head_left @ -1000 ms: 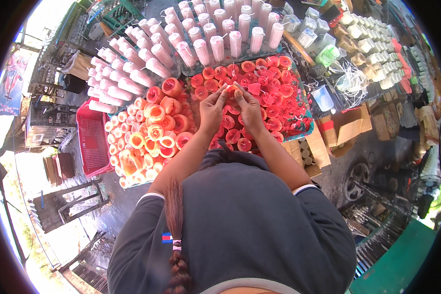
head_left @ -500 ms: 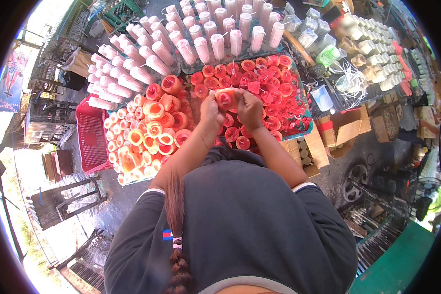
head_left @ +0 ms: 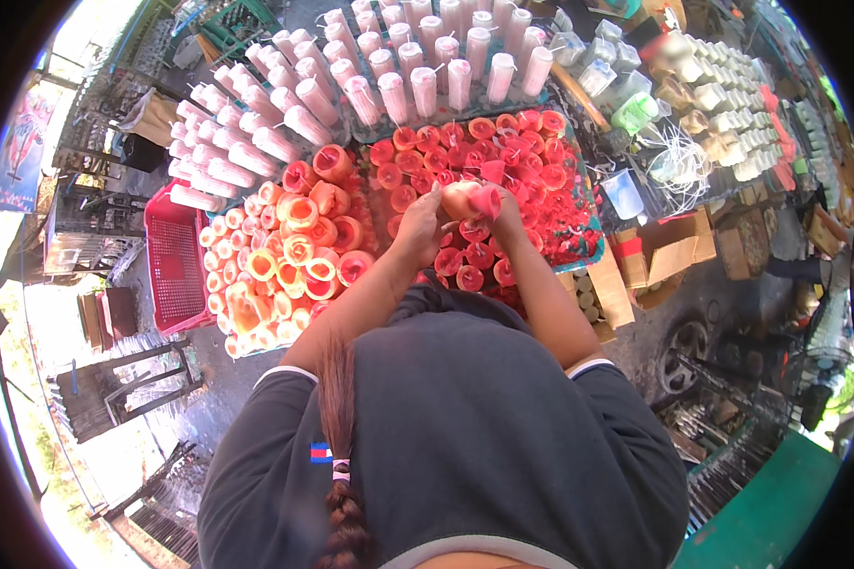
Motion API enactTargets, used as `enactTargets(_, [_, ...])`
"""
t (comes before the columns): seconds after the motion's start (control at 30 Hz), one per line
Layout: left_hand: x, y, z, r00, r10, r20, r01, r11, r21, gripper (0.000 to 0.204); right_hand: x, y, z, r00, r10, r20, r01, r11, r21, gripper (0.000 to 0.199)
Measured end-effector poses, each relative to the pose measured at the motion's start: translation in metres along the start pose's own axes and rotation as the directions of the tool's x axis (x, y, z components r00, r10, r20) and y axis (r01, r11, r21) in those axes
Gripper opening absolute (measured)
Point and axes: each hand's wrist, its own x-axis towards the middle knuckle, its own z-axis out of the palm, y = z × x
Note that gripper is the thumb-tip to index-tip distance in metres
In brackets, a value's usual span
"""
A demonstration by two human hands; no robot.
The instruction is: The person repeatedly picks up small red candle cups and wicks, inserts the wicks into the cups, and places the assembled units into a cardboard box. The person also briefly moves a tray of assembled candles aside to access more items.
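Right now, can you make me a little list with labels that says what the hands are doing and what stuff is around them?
left hand: grips a pale pink candle
right hand: pinches a red cup mould at the candle's end
under the hands: red candles in cups, packed close on a blue tray
to the left: orange and pink candles in a cluster
farther back: rows of tall pale pink candles
far left: red plastic basket
to the right: cardboard boxes

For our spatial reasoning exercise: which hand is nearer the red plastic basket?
Left. The left hand is on the side toward the red plastic basket; the right hand is farther away, beyond it.
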Motion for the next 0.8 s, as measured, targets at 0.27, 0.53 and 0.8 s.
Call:
enactTargets(0.27, [-0.007, 0.010, -0.007, 0.862, 0.495, 0.111, -0.477, 0.716, 0.510, 0.023, -0.041, -0.077, 0.018, 0.890, 0.408, 0.201, -0.362, 0.903, -0.231, 0.046])
enactTargets(0.53, [-0.024, 0.032, 0.004, 0.824, 0.566, -0.024, -0.549, 0.808, 0.213, 0.021, -0.059, -0.057, 0.021, 0.885, 0.141, 0.443, -0.163, 0.987, 0.011, 0.052])
enactTargets(0.8, [-0.028, 0.040, 0.009, 0.988, 0.152, 0.025, -0.136, 0.936, -0.325, 0.025, -0.067, -0.045, 0.022, 0.813, -0.097, 0.574, -0.054, 0.969, 0.240, 0.061])
